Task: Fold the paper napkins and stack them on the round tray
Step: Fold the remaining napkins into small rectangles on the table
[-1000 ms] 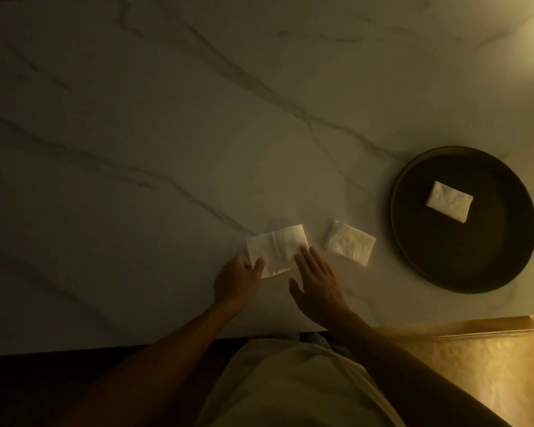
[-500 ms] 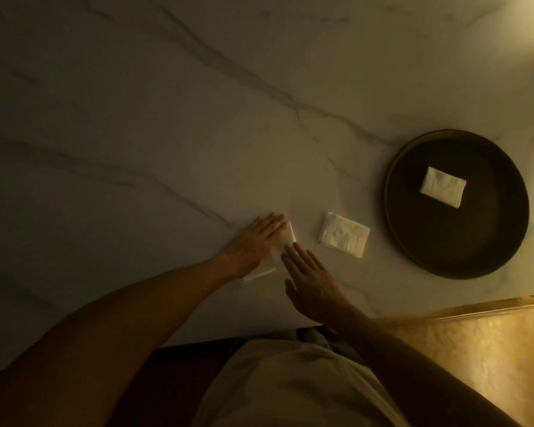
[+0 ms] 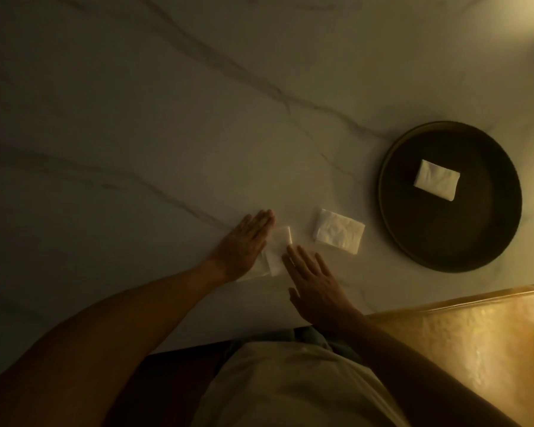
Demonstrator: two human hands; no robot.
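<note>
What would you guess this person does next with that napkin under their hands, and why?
Probably press the fold flat, then lift it toward the round tray. The left hand lies flat on the half-folded napkin, the right hand touches its edge, and only one folded napkin sits on the tray.

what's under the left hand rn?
A white paper napkin on the marble table, pressed flat by the left hand. Its right part shows; the part beneath the palm is hidden.
</note>
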